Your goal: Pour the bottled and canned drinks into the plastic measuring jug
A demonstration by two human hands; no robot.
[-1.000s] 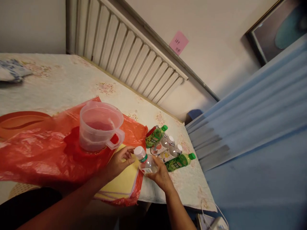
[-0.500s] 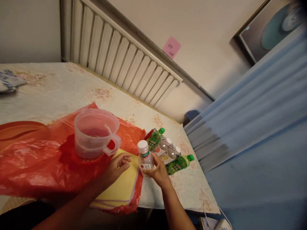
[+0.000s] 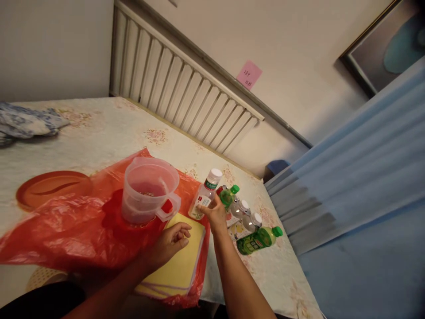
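My right hand [image 3: 215, 216] grips a clear plastic bottle [image 3: 202, 201] with a white cap and a green neck band. The bottle leans to the right, just beyond the yellow cloths [image 3: 181, 263]. Above those cloths hovers my left hand [image 3: 174, 239], its fingers loosely curled with a gap to the thumb and nothing in them. Left of the bottle, a translucent measuring jug [image 3: 141, 199] stands on a red plastic bag [image 3: 73, 226], its handle towards my hands. To the right lie a green-capped drink bottle [image 3: 257, 241] and clear white-capped bottles [image 3: 250, 222] in a row.
An orange-brown lid [image 3: 53, 188] lies on the left, partly under the bag. A blue and white cloth [image 3: 29, 122] sits at the far left of the flowered tablecloth [image 3: 116, 128]. A radiator [image 3: 186, 84] runs behind, and a blue curtain [image 3: 365, 186] hangs right.
My right hand has moved the clear bottle forward, away from me, and tilted it to the right. The left hand keeps about the same pose. The whole view has shifted slightly.
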